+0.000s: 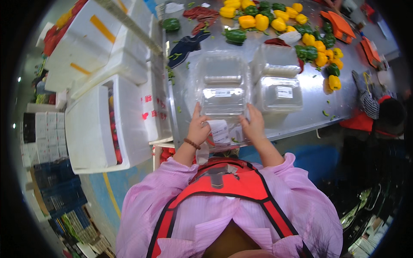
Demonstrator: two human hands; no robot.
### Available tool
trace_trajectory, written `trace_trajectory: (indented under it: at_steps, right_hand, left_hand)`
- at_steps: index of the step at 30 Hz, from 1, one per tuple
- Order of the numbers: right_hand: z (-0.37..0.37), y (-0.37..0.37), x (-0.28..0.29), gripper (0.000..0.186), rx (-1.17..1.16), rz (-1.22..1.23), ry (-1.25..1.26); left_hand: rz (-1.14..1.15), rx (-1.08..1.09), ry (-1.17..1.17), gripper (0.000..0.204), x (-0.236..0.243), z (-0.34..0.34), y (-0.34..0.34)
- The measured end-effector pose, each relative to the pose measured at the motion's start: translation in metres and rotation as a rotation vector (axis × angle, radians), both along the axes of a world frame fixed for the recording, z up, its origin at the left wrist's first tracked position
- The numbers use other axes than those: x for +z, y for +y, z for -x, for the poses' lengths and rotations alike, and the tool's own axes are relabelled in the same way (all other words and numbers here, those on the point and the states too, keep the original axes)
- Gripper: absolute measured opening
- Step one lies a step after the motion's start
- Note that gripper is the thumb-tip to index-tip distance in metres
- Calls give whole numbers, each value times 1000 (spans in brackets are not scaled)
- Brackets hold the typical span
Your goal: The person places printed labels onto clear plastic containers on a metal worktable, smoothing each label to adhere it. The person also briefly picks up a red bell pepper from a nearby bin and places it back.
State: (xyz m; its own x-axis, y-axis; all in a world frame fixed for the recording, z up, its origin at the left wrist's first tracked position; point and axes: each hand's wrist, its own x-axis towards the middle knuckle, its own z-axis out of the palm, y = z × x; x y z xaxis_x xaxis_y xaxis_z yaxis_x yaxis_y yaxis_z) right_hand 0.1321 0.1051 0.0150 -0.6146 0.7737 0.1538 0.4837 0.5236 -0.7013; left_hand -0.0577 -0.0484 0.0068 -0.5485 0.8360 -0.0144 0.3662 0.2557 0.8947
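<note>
The clear plastic clamshell box (223,88) lies open, long axis pointing away across the steel table (309,116). Left hand (198,129) and right hand (254,125), wrists raised, each grip its near edge.

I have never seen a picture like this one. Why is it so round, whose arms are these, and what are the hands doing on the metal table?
A wide fisheye camera worn on a person's head looks down, so edges bend. The pink sleeves from the lower edge are that person's own arms. The left hand and right hand hold a clear plastic box and a roll of white labels at the near edge of the metal table. A second stack of boxes stands beside it. Farther off lie yellow and green peppers. White foam crates stand at the left.
</note>
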Motion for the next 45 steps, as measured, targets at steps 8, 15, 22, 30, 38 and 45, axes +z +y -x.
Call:
trace_trajectory:
  at_steps: [8, 15, 22, 30, 38, 45]
  right_hand:
    - [25, 43, 15, 44, -59, 274, 127]
    - [64, 42, 61, 33, 186, -585, -47]
    - [105, 96, 80, 18, 347, -570, -231]
    - [9, 134, 216, 26, 115, -1003, 334]
    - [-87, 148, 185, 25, 151, -990, 89]
    - [-82, 180, 220, 29, -44, -1059, 12]
  left_hand:
    - [-128, 17, -210, 9, 10, 0, 3]
    - [57, -213, 160, 11, 10, -12, -3]
    - [426, -467, 484, 15, 5, -1, 49]
    - [373, -441, 418, 11, -12, 4, 42]
    - [291, -447, 427, 14, -16, -6, 43]
    - [292, -448, 444, 16, -19, -4, 41]
